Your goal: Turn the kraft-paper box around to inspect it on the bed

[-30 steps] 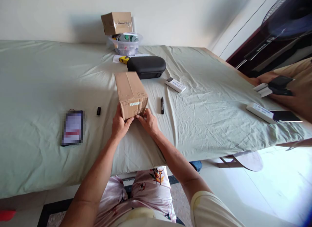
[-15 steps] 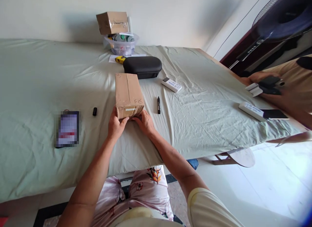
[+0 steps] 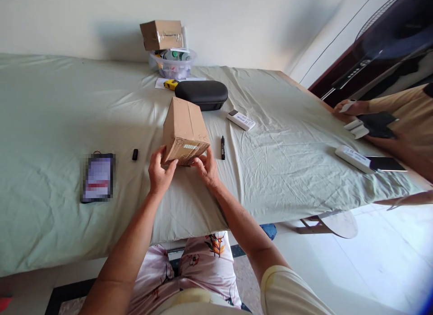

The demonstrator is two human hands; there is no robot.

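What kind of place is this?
Probably a room in someone's home: a green bedsheet covers the table, a standing fan is at the right, and a remote control lies near the cardboard box that the left hand and right hand hold.

Desk (image 3: 50, 103) under a green sheet: black case (image 3: 202, 94) mid-back, tub (image 3: 174, 67) behind it, remote (image 3: 241, 120) right of it, marker (image 3: 223, 147) nearer.

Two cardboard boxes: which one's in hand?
The near box, held at its front end by the left hand and right hand. The far box sits on a plastic tub, untouched.
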